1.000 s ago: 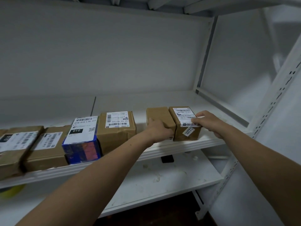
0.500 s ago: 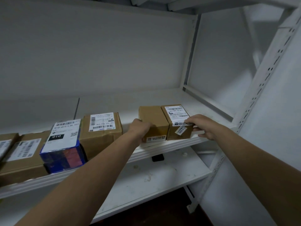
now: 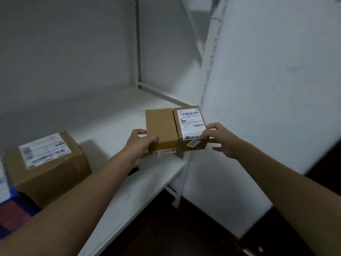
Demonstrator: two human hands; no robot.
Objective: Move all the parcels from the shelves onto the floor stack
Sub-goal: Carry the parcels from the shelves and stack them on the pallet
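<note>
- The left hand (image 3: 142, 145) grips the plain box (image 3: 160, 126) from its left side, with its fingers curled on it.
- The right hand (image 3: 221, 140) grips the label box (image 3: 190, 130) from its right side.
- The two boxes touch side by side, squeezed between the hands at the front of the shelf (image 3: 110, 115). I cannot tell if they are lifted off it.
- Only the squeeze keeps them together. If one hand goes loose, they may split in the middle and drop to the floor (image 3: 175, 228).
- The post (image 3: 208, 71) is near the right hand, so a quick swing could bump it.
- Both boxes are taped shut, so what is inside is hidden.
- The shelf also holds a big box (image 3: 48, 169), well to the left, and a blue box (image 3: 11, 211) beside it.
- The stack is not in view.
</note>
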